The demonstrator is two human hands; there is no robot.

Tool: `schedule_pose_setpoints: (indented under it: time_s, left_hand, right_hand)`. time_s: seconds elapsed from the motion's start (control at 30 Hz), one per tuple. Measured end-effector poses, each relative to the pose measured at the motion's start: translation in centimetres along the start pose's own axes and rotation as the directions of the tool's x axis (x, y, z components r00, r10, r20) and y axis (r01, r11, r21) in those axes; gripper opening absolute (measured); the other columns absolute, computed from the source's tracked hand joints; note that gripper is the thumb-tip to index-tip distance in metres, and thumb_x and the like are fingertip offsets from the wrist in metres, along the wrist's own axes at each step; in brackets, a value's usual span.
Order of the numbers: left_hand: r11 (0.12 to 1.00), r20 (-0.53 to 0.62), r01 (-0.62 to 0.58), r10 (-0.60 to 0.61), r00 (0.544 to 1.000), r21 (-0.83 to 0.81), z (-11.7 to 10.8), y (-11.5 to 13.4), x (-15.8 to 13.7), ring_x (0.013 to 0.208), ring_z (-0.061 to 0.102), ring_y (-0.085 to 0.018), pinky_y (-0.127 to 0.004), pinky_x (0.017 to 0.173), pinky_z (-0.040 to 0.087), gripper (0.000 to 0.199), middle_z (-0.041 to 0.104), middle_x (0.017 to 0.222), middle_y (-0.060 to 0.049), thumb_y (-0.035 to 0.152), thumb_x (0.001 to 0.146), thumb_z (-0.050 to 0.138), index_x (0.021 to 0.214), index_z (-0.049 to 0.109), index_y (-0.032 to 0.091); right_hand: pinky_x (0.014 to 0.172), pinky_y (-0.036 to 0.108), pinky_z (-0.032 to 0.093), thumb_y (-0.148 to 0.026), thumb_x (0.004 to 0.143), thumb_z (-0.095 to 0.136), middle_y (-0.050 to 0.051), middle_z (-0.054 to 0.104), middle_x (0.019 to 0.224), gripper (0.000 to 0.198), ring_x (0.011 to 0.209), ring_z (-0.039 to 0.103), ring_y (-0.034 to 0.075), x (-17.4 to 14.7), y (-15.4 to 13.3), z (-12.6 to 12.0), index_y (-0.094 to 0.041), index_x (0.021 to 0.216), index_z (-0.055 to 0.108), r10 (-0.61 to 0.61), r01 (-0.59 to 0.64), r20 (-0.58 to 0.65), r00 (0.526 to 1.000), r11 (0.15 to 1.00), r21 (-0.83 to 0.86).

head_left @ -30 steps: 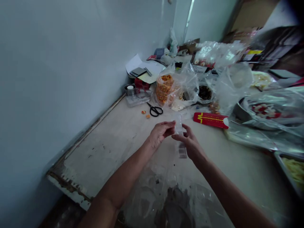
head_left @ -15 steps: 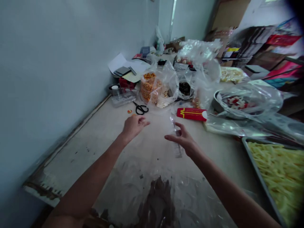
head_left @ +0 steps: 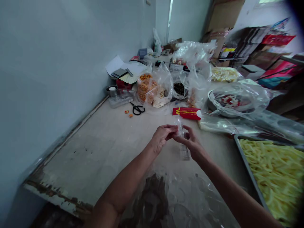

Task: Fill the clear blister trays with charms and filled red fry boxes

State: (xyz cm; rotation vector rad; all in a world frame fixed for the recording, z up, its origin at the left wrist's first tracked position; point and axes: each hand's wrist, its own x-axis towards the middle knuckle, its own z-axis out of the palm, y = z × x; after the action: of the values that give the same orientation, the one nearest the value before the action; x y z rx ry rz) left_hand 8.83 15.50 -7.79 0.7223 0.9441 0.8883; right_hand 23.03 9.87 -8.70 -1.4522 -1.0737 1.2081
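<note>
My left hand (head_left: 163, 135) is closed in a pinch at the upper part of a narrow clear plastic piece (head_left: 185, 154), possibly a sleeve or small bag. On the other side, my right hand (head_left: 193, 145) curls its thumb and fingers around the same plastic, its thumb tip close to my left fingers. The lower end of the plastic hangs down towards the tabletop; its middle is partly hidden by my fingers. Just beyond the hands lies a flat red carton (head_left: 187, 113) with yellow markings.
Black-handled scissors (head_left: 138, 110) and two small orange discs lie left of the carton. Behind stand a bag of orange snacks (head_left: 145, 90) and other clear bags. A plastic-covered metal bowl (head_left: 211, 103) is at right, near a tray (head_left: 247, 169) of pale yellow strips. A wall borders the left.
My left hand has moved right from near the scissors and now pinches the clear plastic. My right hand has closed in around it. The view has shifted slightly.
</note>
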Motion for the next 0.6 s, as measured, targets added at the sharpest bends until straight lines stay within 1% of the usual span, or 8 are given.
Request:
schedule_pose_setpoints:
  time_s: [0.13,0.27,0.33,0.4,0.43,0.5,0.53,0.6]
  left_hand:
    - [0.995,-0.081,0.010,-0.003,0.997,0.095,-3.1,1.8,0.6,0.054,0.050,-0.007,-0.023,0.062,0.042,0.044,0.057,0.062,0.002,0.047,0.061,0.090,0.064,0.060,0.015]
    - [0.950,-0.181,0.019,0.040,0.983,0.311,-8.2,4.4,-0.5,0.061,0.057,-0.012,-0.026,0.067,0.043,0.041,0.063,0.069,-0.001,0.038,0.057,0.093,0.077,0.066,0.015]
    - [0.911,-0.245,0.015,0.095,0.965,0.412,-9.4,5.2,-1.7,0.073,0.062,-0.017,-0.027,0.071,0.043,0.041,0.066,0.076,-0.003,0.032,0.054,0.094,0.082,0.068,0.016]
    - [0.822,-0.282,-0.045,0.245,0.928,0.568,-9.0,5.3,-3.0,0.088,0.064,-0.022,-0.028,0.074,0.042,0.039,0.067,0.086,-0.006,0.027,0.053,0.094,0.080,0.068,0.018]
    - [0.758,-0.260,-0.084,0.323,0.910,0.647,-8.3,5.1,-3.6,0.093,0.063,-0.023,-0.027,0.076,0.042,0.036,0.068,0.090,-0.006,0.027,0.055,0.093,0.079,0.068,0.019]
    - [0.695,-0.130,-0.171,0.358,0.925,0.698,-6.0,4.3,-4.3,0.092,0.062,-0.022,-0.028,0.075,0.044,0.028,0.068,0.092,-0.007,0.032,0.063,0.089,0.079,0.070,0.019]
    - [0.738,-0.047,-0.198,0.297,0.954,0.645,-4.7,3.7,-4.4,0.086,0.062,-0.020,-0.028,0.074,0.045,0.027,0.068,0.089,-0.006,0.037,0.068,0.086,0.080,0.070,0.019]
    - [0.904,0.083,-0.147,0.124,0.989,0.402,-2.2,2.5,-4.2,0.071,0.059,-0.015,-0.027,0.069,0.046,0.031,0.065,0.077,-0.004,0.041,0.069,0.084,0.078,0.069,0.016]
  right_hand:
    - [0.066,0.034,0.047,-0.049,0.064,0.081,0.000,0.065,0.089,0.072,0.077,0.062,0.023,0.3,-0.3,-1.0,-0.030,0.127,0.054,0.091,-0.093,0.024,0.996,0.978,0.185]
    - [0.069,0.034,0.047,-0.056,0.060,0.085,0.003,0.063,0.092,0.082,0.087,0.064,0.026,0.5,-0.3,-2.1,-0.027,0.131,0.054,0.180,-0.180,0.025,0.983,0.984,0.013]
    - [0.074,0.035,0.048,-0.060,0.056,0.087,0.004,0.062,0.098,0.091,0.091,0.063,0.026,0.4,-0.3,-1.8,-0.025,0.134,0.053,0.166,-0.164,0.022,0.986,0.983,-0.081]
    - [0.078,0.036,0.049,-0.062,0.052,0.088,0.006,0.061,0.105,0.098,0.094,0.062,0.026,0.3,-0.3,-1.1,-0.024,0.136,0.053,0.111,-0.112,-0.012,0.994,0.982,-0.153]
    - [0.079,0.036,0.049,-0.062,0.051,0.089,0.007,0.059,0.109,0.100,0.095,0.061,0.025,0.3,-0.3,-0.6,-0.025,0.136,0.052,0.079,-0.082,-0.026,0.997,0.979,-0.189]
    - [0.081,0.037,0.049,-0.062,0.049,0.089,0.008,0.057,0.116,0.100,0.096,0.059,0.025,0.1,-0.4,0.1,-0.028,0.136,0.053,0.012,-0.022,-0.042,0.999,0.965,-0.260]
    - [0.081,0.037,0.049,-0.061,0.048,0.090,0.008,0.055,0.118,0.100,0.096,0.059,0.024,-0.1,-0.4,0.3,-0.029,0.136,0.054,-0.026,0.011,-0.046,0.999,0.957,-0.289]
    - [0.082,0.037,0.048,-0.058,0.047,0.092,0.007,0.055,0.117,0.100,0.094,0.058,0.024,-0.6,-0.5,0.5,-0.029,0.135,0.055,-0.083,0.064,-0.050,0.995,0.950,-0.304]
